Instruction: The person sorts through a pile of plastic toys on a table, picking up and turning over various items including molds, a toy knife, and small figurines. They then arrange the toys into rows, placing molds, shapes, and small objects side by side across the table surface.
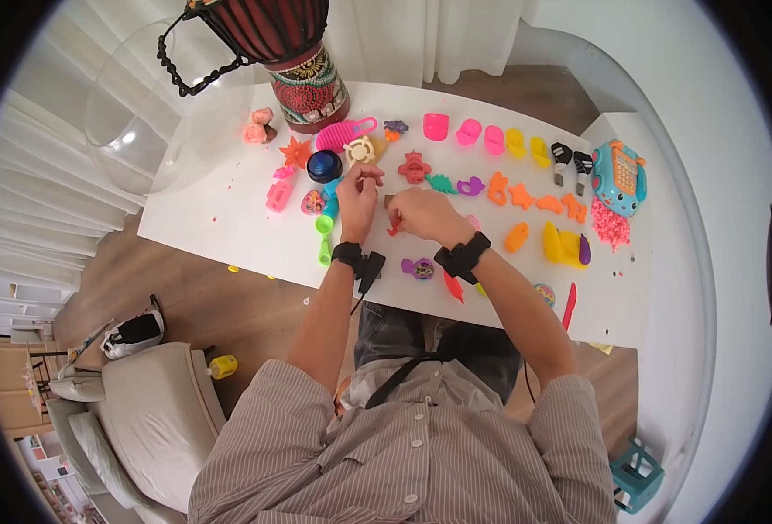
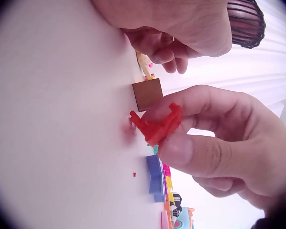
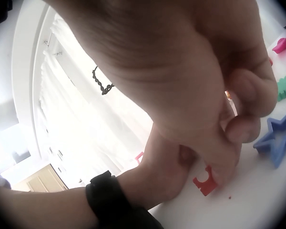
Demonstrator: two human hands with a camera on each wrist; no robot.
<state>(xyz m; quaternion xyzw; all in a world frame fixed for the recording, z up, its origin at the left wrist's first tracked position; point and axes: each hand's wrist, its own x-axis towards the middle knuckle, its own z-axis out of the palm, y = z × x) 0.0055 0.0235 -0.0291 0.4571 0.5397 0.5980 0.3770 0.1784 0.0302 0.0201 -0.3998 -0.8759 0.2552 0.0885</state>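
My right hand [image 1: 429,217] pinches a small red dough-like piece [image 2: 157,126] between thumb and index finger, just above the white table [image 1: 229,205]. In the right wrist view the red piece [image 3: 206,182] shows a rounded notch. My left hand [image 1: 360,196] is close beside it, fingers loosely bent and holding nothing. A brown cube [image 2: 148,94] stands on the table by the right fingertips. Near the right hand lies a blue star-shaped cutter [image 3: 280,136].
Colourful moulds and toy tools cover the table, among them a red figure mould [image 1: 415,167] and a green scoop [image 1: 324,237]. At the back left stands a patterned drum [image 1: 309,92]. A blue toy phone [image 1: 619,179] sits at the right, beside pink crumbs [image 1: 611,225].
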